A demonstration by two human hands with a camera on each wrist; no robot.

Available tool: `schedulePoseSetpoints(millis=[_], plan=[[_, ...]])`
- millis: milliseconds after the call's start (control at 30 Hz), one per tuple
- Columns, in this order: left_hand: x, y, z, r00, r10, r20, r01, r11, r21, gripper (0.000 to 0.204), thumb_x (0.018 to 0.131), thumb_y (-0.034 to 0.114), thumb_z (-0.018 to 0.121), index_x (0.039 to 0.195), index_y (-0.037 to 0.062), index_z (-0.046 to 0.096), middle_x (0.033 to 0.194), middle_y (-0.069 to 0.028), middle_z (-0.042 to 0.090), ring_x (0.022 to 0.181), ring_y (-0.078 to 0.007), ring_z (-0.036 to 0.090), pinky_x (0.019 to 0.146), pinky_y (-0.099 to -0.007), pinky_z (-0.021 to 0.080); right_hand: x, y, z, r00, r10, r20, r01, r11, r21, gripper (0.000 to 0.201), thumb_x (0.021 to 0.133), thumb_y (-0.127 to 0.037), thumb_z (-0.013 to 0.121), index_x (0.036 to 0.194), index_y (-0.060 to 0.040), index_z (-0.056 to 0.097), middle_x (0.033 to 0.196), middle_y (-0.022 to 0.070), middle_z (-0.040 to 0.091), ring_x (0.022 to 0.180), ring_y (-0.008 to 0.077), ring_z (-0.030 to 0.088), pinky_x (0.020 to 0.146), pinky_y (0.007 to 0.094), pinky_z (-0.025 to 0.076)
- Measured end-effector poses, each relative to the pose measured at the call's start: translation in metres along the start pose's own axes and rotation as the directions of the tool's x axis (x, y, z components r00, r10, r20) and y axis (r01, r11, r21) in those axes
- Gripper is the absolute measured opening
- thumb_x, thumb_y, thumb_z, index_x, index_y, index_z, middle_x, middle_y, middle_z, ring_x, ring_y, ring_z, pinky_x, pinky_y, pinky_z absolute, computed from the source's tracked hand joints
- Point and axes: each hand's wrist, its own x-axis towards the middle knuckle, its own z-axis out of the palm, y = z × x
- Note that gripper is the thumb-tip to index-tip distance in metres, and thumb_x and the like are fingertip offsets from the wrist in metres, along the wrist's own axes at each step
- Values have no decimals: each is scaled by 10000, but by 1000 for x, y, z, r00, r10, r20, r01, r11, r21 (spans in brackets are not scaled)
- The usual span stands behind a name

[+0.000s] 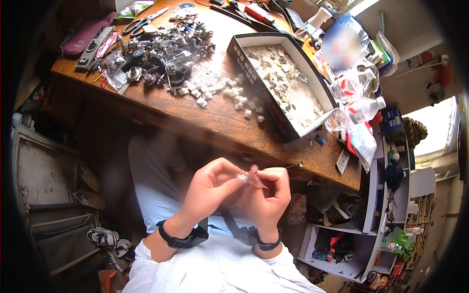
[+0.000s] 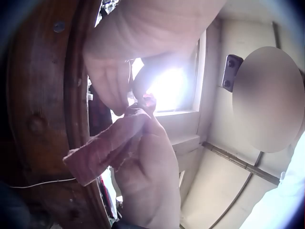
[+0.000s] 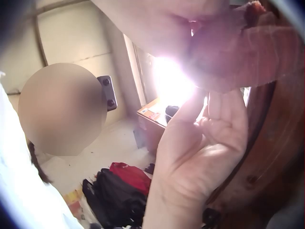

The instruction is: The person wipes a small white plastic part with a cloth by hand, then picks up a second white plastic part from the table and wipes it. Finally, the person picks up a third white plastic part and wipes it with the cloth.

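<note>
Both hands meet in front of the lap, below the table's near edge. The left hand [image 1: 210,188] pinches a small white plastic-looking piece [image 1: 242,178] between thumb and fingertips. Right beside it, the right hand [image 1: 270,195] grips a crumpled pinkish strip [image 1: 256,177], its fingers curled in. In the left wrist view the strip [image 2: 97,150] hangs out past the right hand as a soft, flat band. The right wrist view has the left hand [image 3: 202,148] below, its fingertips up against the strip [image 3: 271,55]. Where piece and strip meet is covered by fingers.
A wooden table [image 1: 205,117] holds a heap of bulb-like metal and plastic parts [image 1: 166,53]. Small white blocks [image 1: 201,95] lie by it. A shallow dark box [image 1: 254,73] with loose debris stands to the right, near plastic bottles [image 1: 359,107]. Scissors [image 1: 144,23] lie at the back.
</note>
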Motion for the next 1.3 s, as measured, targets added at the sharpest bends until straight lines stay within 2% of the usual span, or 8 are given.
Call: schedulePoseSetpoints(millis=[67,267,400,533,700,767,900,1300], plan=[[1,1,1,1000,-5,7,5,999,-34,134,932,42,628,1035,-15,562,1033,-147,695,974,-160,673,886,-297,541,5,-6,-1,993,8,-116,-11,1000,-26,128,908,36,630,915,-7,510,854,49,520,593,70,574,481,194,430],[2,6,-1,999,-26,-34,26,1000,-11,174,929,138,666,1005,7,582,1006,-164,708,974,-203,692,827,-311,558,10,-14,-10,985,165,-47,-148,957,250,158,937,-53,632,875,-42,487,753,19,524,596,96,539,629,219,464],[16,7,-17,967,221,-125,-185,951,247,134,923,93,663,1014,-3,639,933,-84,701,866,-150,678,752,-258,531,7,-9,-11,989,147,22,-147,951,273,139,933,-16,628,894,-30,495,754,32,546,597,78,555,563,214,480],[48,31,-40,730,679,-85,-287,417,862,161,796,40,749,949,31,698,778,-7,584,684,-111,530,634,-260,442,7,-12,-12,988,152,12,-147,934,327,136,931,-15,631,894,-31,501,760,34,556,599,76,559,562,212,477],[81,39,-58,641,767,41,-203,118,972,214,764,17,733,969,65,702,821,-49,587,734,-201,524,664,-321,445,6,-14,-14,983,183,19,-179,925,337,137,925,-8,638,883,-30,510,761,25,565,611,68,564,559,206,465],[88,39,-50,522,850,72,-140,2,990,252,758,6,721,1000,69,696,907,-68,595,844,-240,534,737,-347,461,6,-16,-16,981,194,9,-185,920,346,135,925,-7,638,882,-30,512,760,23,565,610,68,563,560,206,463],[94,30,-37,662,736,140,-244,36,969,327,745,26,730,1062,83,675,996,-88,588,942,-289,527,853,-383,443,6,-17,-18,987,160,0,-150,925,350,122,921,3,639,888,-24,525,777,20,563,621,68,566,572,209,469],[124,22,-16,692,674,259,-224,-141,964,206,738,97,759,936,86,701,997,-78,608,972,-284,520,861,-381,426,2,-12,-28,989,146,-22,-132,940,313,110,919,6,640,905,-20,534,793,28,575,647,71,579,588,212,475]])
